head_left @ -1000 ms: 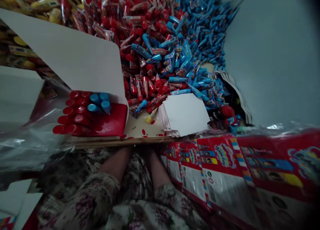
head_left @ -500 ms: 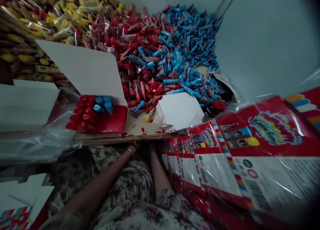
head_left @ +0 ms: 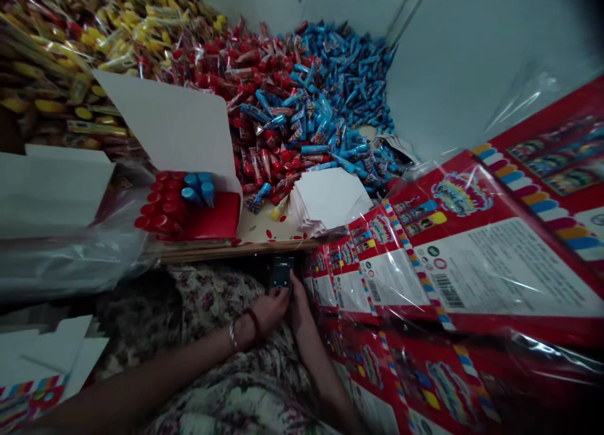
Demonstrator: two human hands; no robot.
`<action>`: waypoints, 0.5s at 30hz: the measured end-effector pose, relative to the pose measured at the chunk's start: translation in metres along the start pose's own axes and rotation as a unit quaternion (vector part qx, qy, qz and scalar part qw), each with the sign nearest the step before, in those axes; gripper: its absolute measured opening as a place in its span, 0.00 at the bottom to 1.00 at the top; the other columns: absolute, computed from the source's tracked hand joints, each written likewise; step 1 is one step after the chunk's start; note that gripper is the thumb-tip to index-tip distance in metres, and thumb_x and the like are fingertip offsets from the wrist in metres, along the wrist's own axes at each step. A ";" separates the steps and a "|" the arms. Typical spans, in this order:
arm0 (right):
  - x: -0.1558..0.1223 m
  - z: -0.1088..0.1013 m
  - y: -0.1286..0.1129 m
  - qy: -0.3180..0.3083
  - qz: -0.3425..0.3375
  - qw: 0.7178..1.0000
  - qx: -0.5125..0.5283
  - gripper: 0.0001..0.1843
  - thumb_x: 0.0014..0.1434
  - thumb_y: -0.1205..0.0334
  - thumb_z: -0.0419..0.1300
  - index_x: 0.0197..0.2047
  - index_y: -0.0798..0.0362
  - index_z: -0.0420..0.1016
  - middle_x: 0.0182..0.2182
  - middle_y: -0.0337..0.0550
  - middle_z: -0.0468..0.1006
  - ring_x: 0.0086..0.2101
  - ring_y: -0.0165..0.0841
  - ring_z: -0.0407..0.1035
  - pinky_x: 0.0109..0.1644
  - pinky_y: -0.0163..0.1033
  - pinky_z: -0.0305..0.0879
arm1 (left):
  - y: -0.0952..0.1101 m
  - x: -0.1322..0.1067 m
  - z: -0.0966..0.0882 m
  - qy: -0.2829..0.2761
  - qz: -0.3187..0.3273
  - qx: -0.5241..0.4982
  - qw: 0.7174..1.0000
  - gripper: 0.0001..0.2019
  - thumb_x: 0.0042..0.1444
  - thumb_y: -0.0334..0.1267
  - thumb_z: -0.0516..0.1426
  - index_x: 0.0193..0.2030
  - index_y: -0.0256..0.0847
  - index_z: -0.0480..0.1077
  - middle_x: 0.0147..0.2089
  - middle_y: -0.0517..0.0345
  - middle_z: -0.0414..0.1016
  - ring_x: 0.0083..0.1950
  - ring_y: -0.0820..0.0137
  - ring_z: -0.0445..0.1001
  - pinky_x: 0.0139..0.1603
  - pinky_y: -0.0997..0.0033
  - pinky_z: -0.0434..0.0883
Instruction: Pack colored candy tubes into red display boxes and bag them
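From my remote station, I am watching two bare hands working close together at a dark smartphone [head_left: 281, 272], held low over the person's lap. The left hand [head_left: 267, 312] is curling its fingers in against the phone's lower left edge, with a silver bangle [head_left: 233, 335] and a red beaded bracelet [head_left: 252, 323] circling its wrist. The right hand [head_left: 300, 306] is pressing in from the opposite side, its fingers rising along the phone's right edge. Both hands are closed around the phone rather than spread, and they are hiding its lower part; I cannot read its screen. Supporting it from both sides this low looks like a steady way to handle it, away from the loose sweets.

Just below the phone, a floral dress [head_left: 221, 384] is covering the lap. Just above it, the wooden edge of the counter [head_left: 236, 250] is running across the view. Up and left of the phone, an open white carton [head_left: 179, 123] is holding red tubes [head_left: 158, 203] and blue tubes [head_left: 198, 189]. Straight beyond it, white card blanks [head_left: 325, 199] are stacking up before a heap of wrapped sweets [head_left: 302, 107]. To its right, printed red bubble gum cartons [head_left: 472, 259] are lying under clear plastic.
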State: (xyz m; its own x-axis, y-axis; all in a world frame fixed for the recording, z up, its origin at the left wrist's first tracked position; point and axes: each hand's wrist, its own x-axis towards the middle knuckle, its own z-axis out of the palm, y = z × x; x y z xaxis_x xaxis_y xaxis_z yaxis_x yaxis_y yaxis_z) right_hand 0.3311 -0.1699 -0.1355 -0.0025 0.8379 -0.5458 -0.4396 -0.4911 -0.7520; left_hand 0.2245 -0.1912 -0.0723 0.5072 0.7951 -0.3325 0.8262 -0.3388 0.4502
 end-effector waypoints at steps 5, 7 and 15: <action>0.011 -0.001 0.003 0.027 0.035 0.994 0.101 0.12 0.50 0.57 0.62 0.39 0.49 0.74 0.29 0.34 0.78 0.27 0.29 0.71 0.37 0.35 0.69 | -0.012 -0.023 -0.008 -0.037 -0.006 -0.032 0.999 0.11 0.62 0.29 0.48 0.42 0.34 0.71 0.46 0.45 0.71 0.51 0.61 0.70 0.51 0.61 0.71; 0.014 -0.002 0.002 0.029 0.044 0.991 0.125 0.12 0.51 0.58 0.61 0.41 0.48 0.74 0.30 0.34 0.78 0.29 0.29 0.72 0.38 0.35 0.69 | -0.016 -0.025 -0.007 -0.026 -0.006 -0.055 0.998 0.12 0.63 0.31 0.47 0.41 0.34 0.71 0.46 0.47 0.72 0.50 0.64 0.70 0.54 0.63 0.68; 0.023 -0.013 -0.004 0.024 0.065 0.988 0.141 0.09 0.54 0.57 0.59 0.37 0.50 0.75 0.29 0.36 0.79 0.29 0.31 0.72 0.40 0.37 0.70 | -0.023 -0.019 -0.004 0.005 -0.011 -0.102 0.995 0.13 0.63 0.32 0.46 0.40 0.34 0.71 0.43 0.48 0.73 0.47 0.66 0.71 0.51 0.67 0.68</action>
State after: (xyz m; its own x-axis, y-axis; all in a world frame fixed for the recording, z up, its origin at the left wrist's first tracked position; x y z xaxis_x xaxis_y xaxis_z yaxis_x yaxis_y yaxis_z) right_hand 0.3444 -0.1513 -0.1500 -0.0356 0.7569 -0.6525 -0.6716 -0.5016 -0.5452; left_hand 0.1947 -0.1967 -0.0736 0.4857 0.8067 -0.3367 0.7702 -0.2128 0.6012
